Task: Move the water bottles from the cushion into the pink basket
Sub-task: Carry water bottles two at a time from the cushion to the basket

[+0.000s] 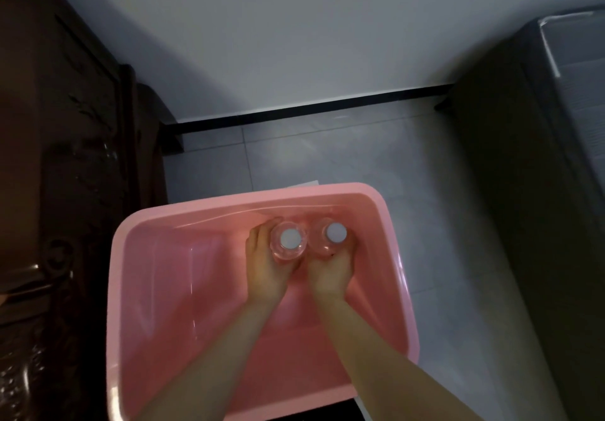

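The left hand (266, 266) is wrapped round the body of the left bottle (290, 238), with its fingers curled over the far side. The right hand (329, 271) clasps the right bottle (336, 232) in the same way. The two hands lie side by side, nearly touching. Both bottles are down inside the pink basket (229, 202), close to its far wall and right of its middle, just beside each other. The hands and the bottles themselves hide whether the bases already rest on the basket's bottom.

Each bottle stands upright. Its long axis runs vertically, almost straight at the camera, so the white cap points up and only the cap and clear shoulders show.

The likely trouble, as I judge it, is letting go too soon. If a base is not seated flat, a tall narrow bottle released with any lean could topple, knock its neighbour and roll across the smooth plastic. The bottom looks moulded rather than level, and a base set half on a ridge would tip. Drawing both hands out together could also drag a bottle over, since fingers sit between bottles and wall.

Beyond the basket lies a grey tiled floor (327, 152), with dark carved wooden furniture (65, 125) to the left and a dark cabinet (523, 158) to the right; the cushion is not in view
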The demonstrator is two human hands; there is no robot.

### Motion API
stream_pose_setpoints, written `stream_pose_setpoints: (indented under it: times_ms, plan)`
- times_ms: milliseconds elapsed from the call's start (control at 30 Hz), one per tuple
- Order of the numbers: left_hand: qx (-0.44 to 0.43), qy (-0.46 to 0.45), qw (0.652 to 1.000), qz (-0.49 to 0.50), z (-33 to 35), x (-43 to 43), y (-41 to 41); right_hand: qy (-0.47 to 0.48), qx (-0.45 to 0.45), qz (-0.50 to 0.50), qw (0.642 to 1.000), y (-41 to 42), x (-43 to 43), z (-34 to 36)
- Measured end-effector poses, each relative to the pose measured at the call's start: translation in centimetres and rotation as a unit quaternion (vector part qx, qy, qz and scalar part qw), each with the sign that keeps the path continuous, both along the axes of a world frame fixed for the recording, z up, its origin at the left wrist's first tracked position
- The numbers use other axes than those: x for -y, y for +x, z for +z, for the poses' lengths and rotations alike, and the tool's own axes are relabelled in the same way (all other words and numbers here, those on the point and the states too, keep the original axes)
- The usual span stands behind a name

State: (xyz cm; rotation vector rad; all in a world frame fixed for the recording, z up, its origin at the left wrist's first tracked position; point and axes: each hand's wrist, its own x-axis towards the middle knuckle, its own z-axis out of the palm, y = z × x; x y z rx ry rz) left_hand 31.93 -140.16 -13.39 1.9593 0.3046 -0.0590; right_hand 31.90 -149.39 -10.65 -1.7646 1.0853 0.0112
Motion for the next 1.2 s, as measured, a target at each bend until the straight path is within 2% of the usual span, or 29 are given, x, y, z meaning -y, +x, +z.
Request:
stream_pose_setpoints:
  times_ms: [100, 167, 233, 300, 367, 400, 467, 667, 933, 1033, 1100, 1200]
  plan:
    - [-0.019, 0.034, 0.999, -0.020, 0.5, 0.0, 0.2, -0.024, -0.003, 0.059, 0.998, -0.9, 0.4, 2.1]
    - [-0.026, 0.057, 0.997, -0.043, 1.1, -0.4, 0.2, -0.035, 0.052, 0.102, 0.993, -1.8, 1.1, 4.0]
    - [-0.025, 0.033, 0.997, -0.060, 2.0, -1.4, 0.0, -0.065, 0.109, 0.178, 0.976, -2.2, 2.6, 6.1]
    - [-0.003, 0.006, 0.997, -0.074, 3.2, -2.5, -0.1, -0.143, 0.111, 0.289, 0.940, -1.7, 4.5, 7.3]
    - [0.024, -0.007, 0.995, -0.098, 4.4, -3.0, 0.1, -0.239, 0.047, 0.408, 0.880, -0.4, 5.7, 7.7]
    - [0.031, -0.016, 0.993, -0.109, 4.9, -3.0, 0.4, -0.263, 0.012, 0.449, 0.854, 0.3, 5.8, 7.7]
    - [0.034, -0.039, 0.992, -0.119, 5.6, -2.5, 0.8, -0.269, -0.015, 0.488, 0.831, 1.3, 5.6, 7.7]
    - [0.046, -0.053, 0.990, -0.120, 5.7, -1.5, 0.7, -0.273, 0.019, 0.453, 0.849, 1.4, 5.8, 7.4]
    - [0.018, -0.027, 0.988, -0.148, 5.1, -1.6, 0.3, -0.272, -0.029, 0.463, 0.843, 1.0, 6.6, 9.1]
    - [0.006, 0.006, 0.987, -0.159, 6.6, -2.8, 0.2, -0.264, 0.021, 0.420, 0.868, -0.6, 8.0, 11.8]
    - [0.012, 0.014, 0.992, -0.128, 9.1, -4.6, -0.3, -0.240, 0.064, 0.380, 0.891, -1.9, 9.0, 14.2]
    - [0.041, 0.026, 0.997, -0.061, 13.0, -9.0, -1.6, -0.239, 0.100, 0.377, 0.889, -2.5, 9.4, 16.6]
